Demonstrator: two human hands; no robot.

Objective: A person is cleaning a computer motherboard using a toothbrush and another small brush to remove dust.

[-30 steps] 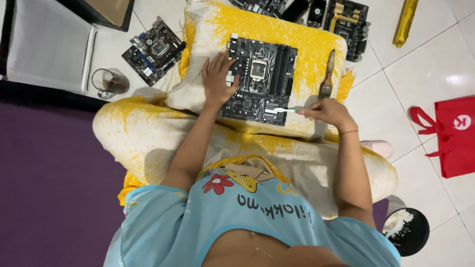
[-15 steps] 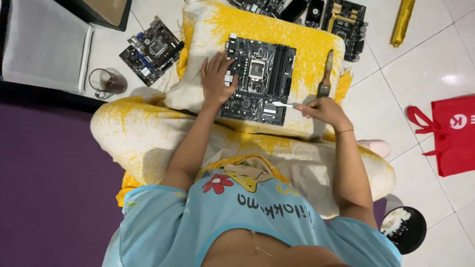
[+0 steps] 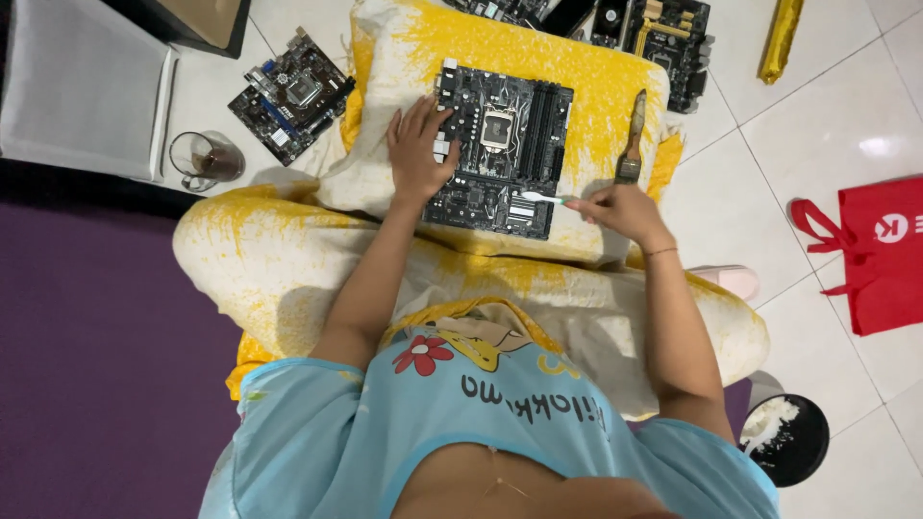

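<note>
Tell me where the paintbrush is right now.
The paintbrush lies on the yellow pillow, just right of the motherboard and above the right hand.

This is a room in a home turned into a makeshift electronics repair spot: a white tiled floor (image 3: 798, 135) with a purple rug (image 3: 87, 365), a yellow and white pillow (image 3: 596, 86) serving as work surface, loose motherboards (image 3: 290, 94) on the tiles, a glass mug (image 3: 204, 160), and a red shopping bag (image 3: 880, 255).

Right hand (image 3: 615, 207) with its white brush (image 3: 541, 197) a little farther right along the motherboard (image 3: 500, 149).
</note>
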